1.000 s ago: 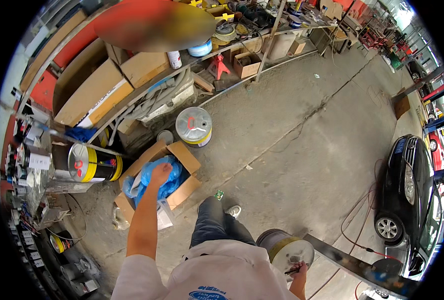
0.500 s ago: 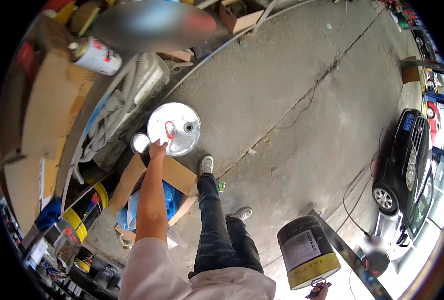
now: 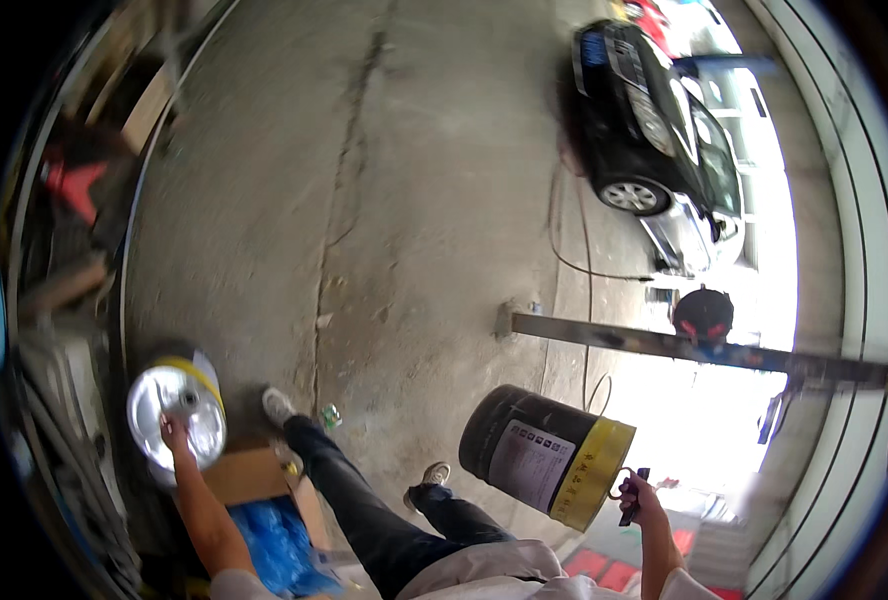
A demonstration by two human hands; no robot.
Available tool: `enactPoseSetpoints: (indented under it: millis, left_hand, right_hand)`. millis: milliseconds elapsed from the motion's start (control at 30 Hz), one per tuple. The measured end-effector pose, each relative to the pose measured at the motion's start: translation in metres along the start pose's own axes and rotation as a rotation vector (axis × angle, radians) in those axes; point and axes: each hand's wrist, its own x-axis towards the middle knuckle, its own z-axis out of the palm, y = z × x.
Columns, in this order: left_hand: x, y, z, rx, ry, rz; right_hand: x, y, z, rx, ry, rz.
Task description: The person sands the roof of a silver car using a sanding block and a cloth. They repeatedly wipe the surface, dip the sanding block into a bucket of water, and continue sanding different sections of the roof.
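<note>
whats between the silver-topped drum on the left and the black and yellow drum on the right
In the head view, the person's own legs in dark trousers and light shoes stand on bare concrete between the silver-topped drum and the black and yellow drum.

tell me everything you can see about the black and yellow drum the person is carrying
The black drum is a round pail, seemingly metal, with a black body, a pale label panel on its side and a yellow band around the lid end. It hangs tilted, nearly on its side, clear of the concrete floor. The right hand grips it at the yellow end, apparently by a thin wire handle. Its lid face is turned away, so whether it is sealed cannot be told.
</note>
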Motion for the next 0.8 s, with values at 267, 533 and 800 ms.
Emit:
enactPoseSetpoints:
  millis: [267, 533, 800]
  left_hand:
    - [-0.106, 0.067, 0.181, 0.158, 0.157, -0.214]
    - [-0.278, 0.017, 0.459, 0.473, -0.306, -0.005]
    - [-0.459, -0.046, 0.776, 0.783, -0.79, 0.097]
  right_hand:
    - [0.113, 0.115, -0.077, 0.306, 0.004, 0.087]
    - [0.265, 0.322, -0.12, 0.846, 0.213, 0.219]
    - [0.389, 0.414, -0.042, 1.009, 0.417, 0.523]
